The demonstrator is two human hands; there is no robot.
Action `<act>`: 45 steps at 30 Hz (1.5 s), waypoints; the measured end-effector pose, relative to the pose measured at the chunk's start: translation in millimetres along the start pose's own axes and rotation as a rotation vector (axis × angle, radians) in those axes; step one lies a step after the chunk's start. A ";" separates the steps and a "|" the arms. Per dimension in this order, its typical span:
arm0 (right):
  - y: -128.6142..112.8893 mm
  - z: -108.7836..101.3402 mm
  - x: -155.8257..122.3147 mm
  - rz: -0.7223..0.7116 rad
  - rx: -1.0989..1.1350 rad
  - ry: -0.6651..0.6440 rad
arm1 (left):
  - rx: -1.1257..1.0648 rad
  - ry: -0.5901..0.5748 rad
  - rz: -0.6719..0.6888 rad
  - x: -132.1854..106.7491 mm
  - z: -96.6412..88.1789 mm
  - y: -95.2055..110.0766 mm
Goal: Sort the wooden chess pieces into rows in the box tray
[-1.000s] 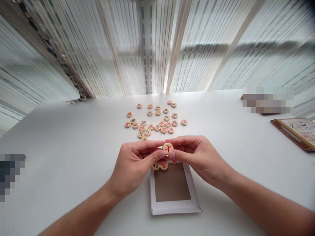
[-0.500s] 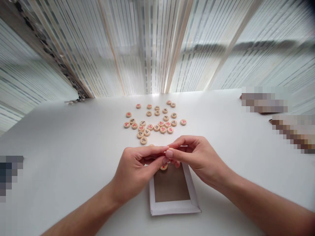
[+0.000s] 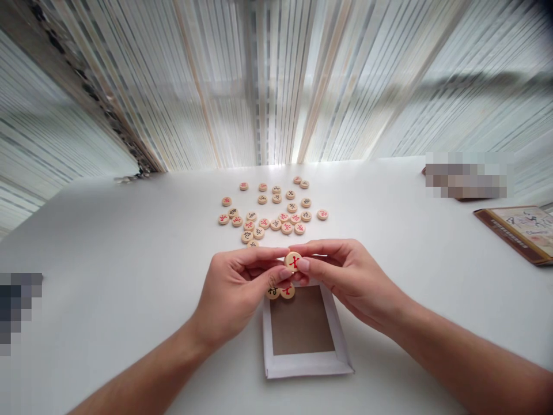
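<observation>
Both hands pinch one round wooden game piece with a red character (image 3: 293, 261), face up toward me. My left hand (image 3: 235, 291) grips it from the left with thumb and fingers, and my right hand (image 3: 345, 276) grips it from the right. They hover over the far end of a shallow white box with a brown floor (image 3: 301, 323). Two pieces (image 3: 280, 291) lie inside the box at its far edge, partly hidden by my fingers. Beyond the hands, several more wooden pieces (image 3: 272, 210) with red or black characters lie scattered on the white table.
A brown-edged box lid or booklet (image 3: 516, 230) lies at the right edge of the table (image 3: 129, 248). Blurred patches sit at the far right and at the left edge. Striped curtains hang behind the table.
Half a second ago the piece was turned edge-on and hidden between my fingertips. Now its red face shows again, as one second ago. The hands stayed in place.
</observation>
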State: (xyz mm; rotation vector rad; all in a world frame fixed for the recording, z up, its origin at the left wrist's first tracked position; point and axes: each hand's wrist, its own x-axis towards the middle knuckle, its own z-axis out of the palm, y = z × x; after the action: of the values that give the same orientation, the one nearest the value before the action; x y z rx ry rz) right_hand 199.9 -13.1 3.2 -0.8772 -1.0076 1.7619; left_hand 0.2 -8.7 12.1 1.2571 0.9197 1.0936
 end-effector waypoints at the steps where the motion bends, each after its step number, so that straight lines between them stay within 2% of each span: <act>1: 0.2 0.1 -0.2 0.005 0.002 -0.002 | 0.003 0.001 -0.002 0.0 -0.1 0.0; 9: 1.4 2.2 -0.2 0.019 -0.012 0.055 | 0.089 -0.046 0.027 -4.5 0.5 -2.6; 20: -1.3 2.8 -0.7 -0.032 -0.062 0.052 | 0.046 -0.148 0.043 -7.1 0.1 -1.3; 25: -3.2 5.4 -1.4 -0.062 -0.056 0.056 | -0.006 -0.154 0.053 -7.5 -0.4 -1.6; 30: -3.9 6.8 -2.7 -0.101 -0.079 0.036 | -0.086 -0.129 0.017 -7.0 0.2 -3.0; 35: -2.9 5.7 -4.5 -0.207 -0.125 0.003 | -0.126 -0.073 -0.002 -6.2 0.9 -1.9; 40: 2.0 2.8 -3.5 -0.310 -0.204 0.025 | -0.051 0.008 0.051 -3.2 -2.9 -3.2; 45: 8.2 -1.4 0.3 -0.499 -0.325 0.015 | 0.069 0.064 0.187 0.1 -4.7 -7.9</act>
State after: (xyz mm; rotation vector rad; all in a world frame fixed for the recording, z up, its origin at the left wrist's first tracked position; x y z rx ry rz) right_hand 198.1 -14.7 -4.9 -0.7480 -1.3897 1.1901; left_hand -3.3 -7.2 3.7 1.3932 0.9082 1.2637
